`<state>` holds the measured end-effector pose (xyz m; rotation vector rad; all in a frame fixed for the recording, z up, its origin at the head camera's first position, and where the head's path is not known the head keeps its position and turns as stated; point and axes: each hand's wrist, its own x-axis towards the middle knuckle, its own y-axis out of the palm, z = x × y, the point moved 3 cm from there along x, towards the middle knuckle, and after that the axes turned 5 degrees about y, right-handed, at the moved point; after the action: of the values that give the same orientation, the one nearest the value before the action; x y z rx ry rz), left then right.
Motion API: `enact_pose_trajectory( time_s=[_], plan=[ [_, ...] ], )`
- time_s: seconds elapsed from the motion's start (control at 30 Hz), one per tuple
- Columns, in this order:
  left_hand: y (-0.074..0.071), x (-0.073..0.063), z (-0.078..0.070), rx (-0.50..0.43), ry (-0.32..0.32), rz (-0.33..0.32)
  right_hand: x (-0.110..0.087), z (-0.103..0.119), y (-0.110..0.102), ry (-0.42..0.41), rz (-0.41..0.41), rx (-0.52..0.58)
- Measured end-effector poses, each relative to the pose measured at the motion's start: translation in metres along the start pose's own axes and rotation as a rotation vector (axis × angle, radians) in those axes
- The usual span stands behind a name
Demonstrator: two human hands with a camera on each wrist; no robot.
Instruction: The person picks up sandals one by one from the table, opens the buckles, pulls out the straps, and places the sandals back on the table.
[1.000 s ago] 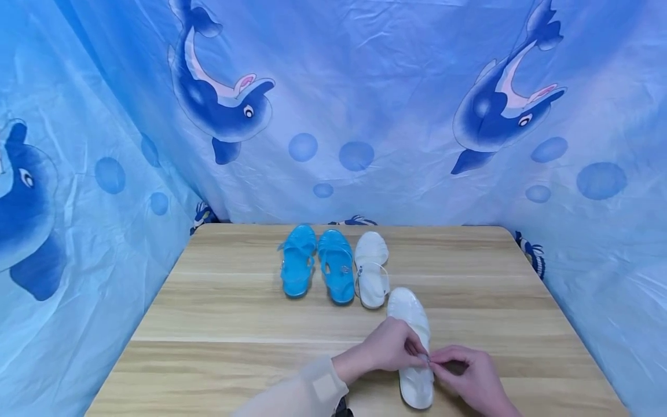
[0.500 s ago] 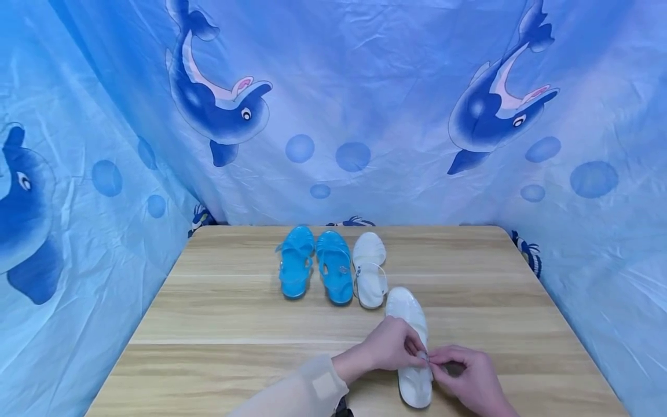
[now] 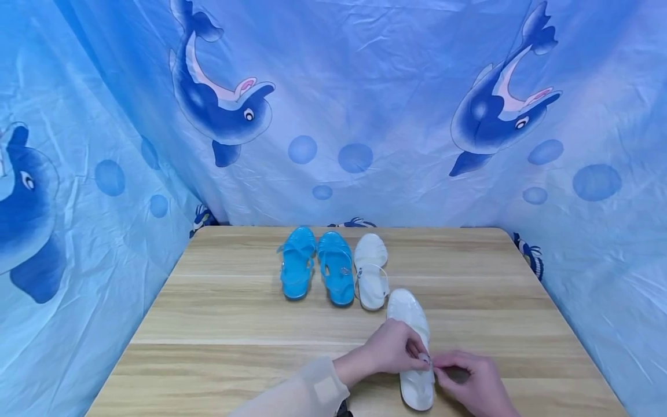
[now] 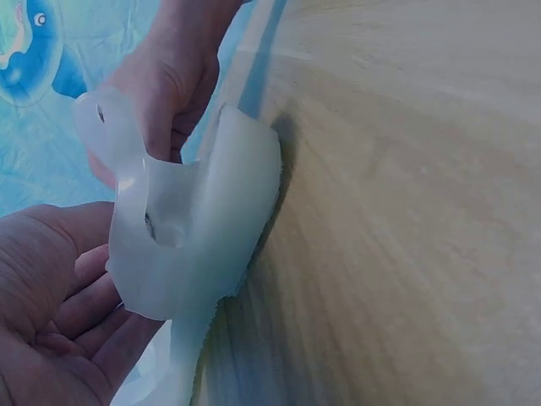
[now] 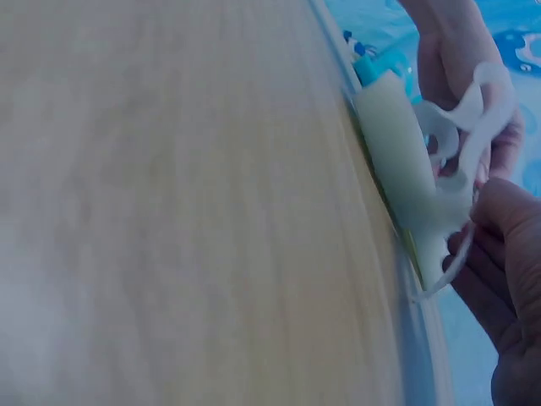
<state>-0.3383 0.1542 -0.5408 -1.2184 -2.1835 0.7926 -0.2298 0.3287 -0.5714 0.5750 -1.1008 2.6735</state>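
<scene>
A white jelly sandal point(image 3: 407, 310) lies near the front of the table, toe pointing away, with its heel toward the person. My left hand point(image 3: 397, 346) reaches across it and pinches the ankle strap by a small shiny buckle point(image 3: 425, 358). At the sandal's right side, my right hand point(image 3: 475, 379) pinches the strap's thin end between thumb and forefinger. The right wrist view shows the strap point(image 5: 488, 114) looping up from the sole point(image 5: 393, 148), with both hands at it. In the left wrist view the pale strap side point(image 4: 139, 254) stands before the left hand's fingers.
Another white sandal point(image 3: 371, 289) stands just beyond, beside two blue sandals point(image 3: 297, 272) in a row toward the back of the wooden table point(image 3: 234, 324). A blue dolphin-print cloth point(image 3: 406, 69) hangs behind and along the sides.
My right hand has drawn slightly to the right, away from the left fingers. The left hand and the sandals stay in place; the head view shifts a little.
</scene>
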Motion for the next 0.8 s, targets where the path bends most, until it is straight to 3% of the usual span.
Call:
enact_pose_trajectory(
  time_s=[0.17, 0.5, 0.67, 0.8],
  plan=[
    [-0.0011, 0.0027, -0.0018, 0.038, 0.009, 0.012, 0.002, 0.0051, 0.0016, -0.058, -0.046, -0.004],
    [-0.003, 0.0009, -0.0004, 0.021, 0.012, 0.015, 0.0008, -0.0033, -0.0014, 0.135, 0.103, 0.107],
    [-0.0033, 0.0007, 0.0002, 0.041, 0.033, 0.002, 0.0006, -0.0033, -0.0024, 0.107, 0.063, 0.024],
    [-0.003, 0.0017, -0.0003, 0.047, 0.032, -0.003, 0.0022, -0.0005, -0.0022, 0.063, 0.031, 0.041]
  ],
)
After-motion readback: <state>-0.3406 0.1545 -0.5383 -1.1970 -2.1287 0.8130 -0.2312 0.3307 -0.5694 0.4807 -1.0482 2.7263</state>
